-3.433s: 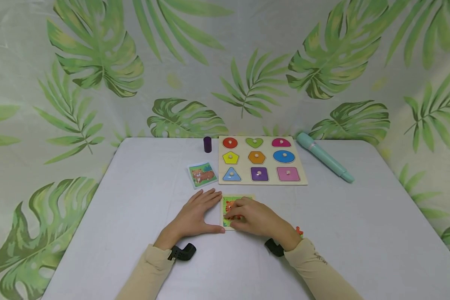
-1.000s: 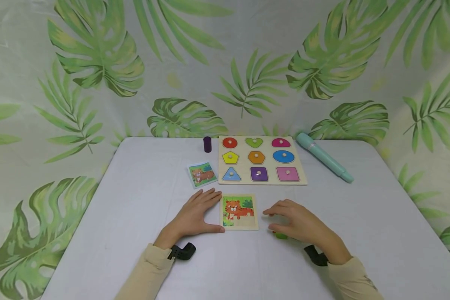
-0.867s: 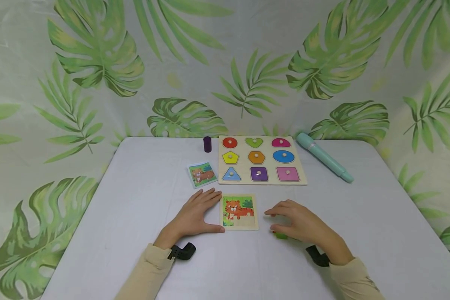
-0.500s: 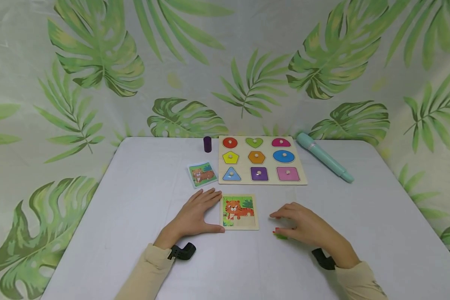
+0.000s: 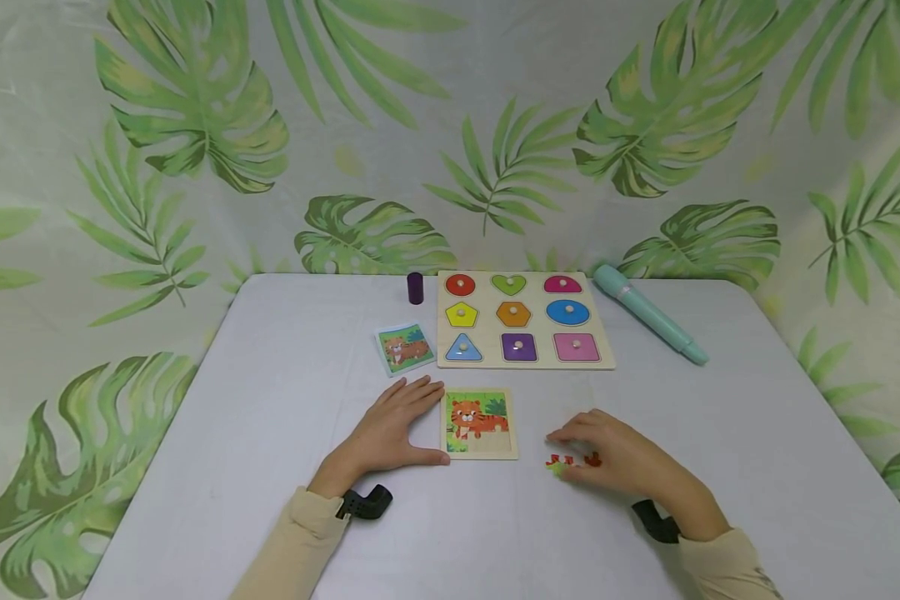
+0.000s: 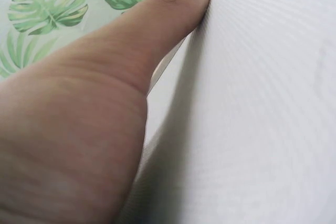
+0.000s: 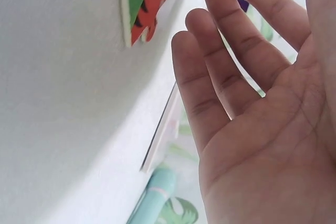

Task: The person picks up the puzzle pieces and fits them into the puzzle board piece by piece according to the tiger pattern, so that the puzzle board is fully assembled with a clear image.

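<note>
A small wooden jigsaw tray [image 5: 480, 456] with an orange tiger picture lies in the middle of the table, bare wood showing at its lower right. My left hand [image 5: 393, 429] rests along its left side, fingertips at the upper corner and thumb at the lower one. To the right, my right hand [image 5: 611, 450] hovers with loosely bent fingers over loose jigsaw pieces [image 5: 555, 468], its thumb right at a green one. The right wrist view shows a green and striped-orange jigsaw piece [image 7: 144, 11] beyond the fingertips. Part of the pieces is hidden under the hand.
Behind the tray lies a tiger picture card [image 5: 405, 349], and beside it a knobbed shape board [image 5: 606, 354]. A dark purple cylinder [image 5: 416, 288] stands at the back, and a mint-green, wand-like tube [image 5: 648, 315] lies at the back right.
My right hand has gone from the tiger jigsaw to the loose pieces on the right, uncovering the picture. Over the last second it shifted slightly right, exposing more pieces. My left hand stays put.
</note>
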Tool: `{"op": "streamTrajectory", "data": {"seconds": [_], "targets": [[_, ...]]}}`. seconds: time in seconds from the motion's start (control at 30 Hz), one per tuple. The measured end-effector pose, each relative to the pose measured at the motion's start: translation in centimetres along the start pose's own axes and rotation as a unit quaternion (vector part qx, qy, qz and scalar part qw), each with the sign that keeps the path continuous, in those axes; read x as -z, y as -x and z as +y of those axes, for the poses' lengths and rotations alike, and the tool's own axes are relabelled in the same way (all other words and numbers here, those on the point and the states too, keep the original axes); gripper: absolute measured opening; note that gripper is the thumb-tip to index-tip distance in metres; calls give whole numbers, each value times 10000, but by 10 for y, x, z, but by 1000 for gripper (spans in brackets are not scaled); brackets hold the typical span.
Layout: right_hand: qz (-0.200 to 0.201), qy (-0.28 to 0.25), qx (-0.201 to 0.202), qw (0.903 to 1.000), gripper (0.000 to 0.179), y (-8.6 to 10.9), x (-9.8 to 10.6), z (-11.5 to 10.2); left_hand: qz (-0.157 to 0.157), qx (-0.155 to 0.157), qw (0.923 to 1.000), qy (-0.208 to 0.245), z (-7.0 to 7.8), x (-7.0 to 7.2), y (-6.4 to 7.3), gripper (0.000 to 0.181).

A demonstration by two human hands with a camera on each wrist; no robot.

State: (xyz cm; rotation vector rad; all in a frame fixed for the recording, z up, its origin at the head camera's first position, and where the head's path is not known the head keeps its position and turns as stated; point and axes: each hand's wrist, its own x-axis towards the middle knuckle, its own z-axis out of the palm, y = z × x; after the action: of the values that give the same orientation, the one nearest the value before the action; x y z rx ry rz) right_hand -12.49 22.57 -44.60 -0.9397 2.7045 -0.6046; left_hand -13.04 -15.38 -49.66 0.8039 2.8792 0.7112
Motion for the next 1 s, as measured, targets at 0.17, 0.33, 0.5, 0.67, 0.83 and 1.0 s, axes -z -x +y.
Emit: {"op": "streamTrajectory", "data": {"seconds": [0.17,0.33,0.5,0.67,0.83,1.0], "targets": [[-44,86,-9,10000,45,3,-1,3,-3,-6,10000,1,0,0,0,105],[-24,65,-10,10000,43,4,-2,6,3,-7,10000,22,0,0,0,106],[10,20,125,9999,38,4,-3,8,-3,2,10000,7,0,0,1,106],[-8,19,173,9998,35,4,-2,9,-6,7,10000,10,1,0,1,105],[-47,-3,207,9998,32,3,-1,10,-8,10,10000,31,1,1,1,105],[-177,-14,91,9998,31,2,0,11,7,4,10000,27,1,2,0,105]]}}
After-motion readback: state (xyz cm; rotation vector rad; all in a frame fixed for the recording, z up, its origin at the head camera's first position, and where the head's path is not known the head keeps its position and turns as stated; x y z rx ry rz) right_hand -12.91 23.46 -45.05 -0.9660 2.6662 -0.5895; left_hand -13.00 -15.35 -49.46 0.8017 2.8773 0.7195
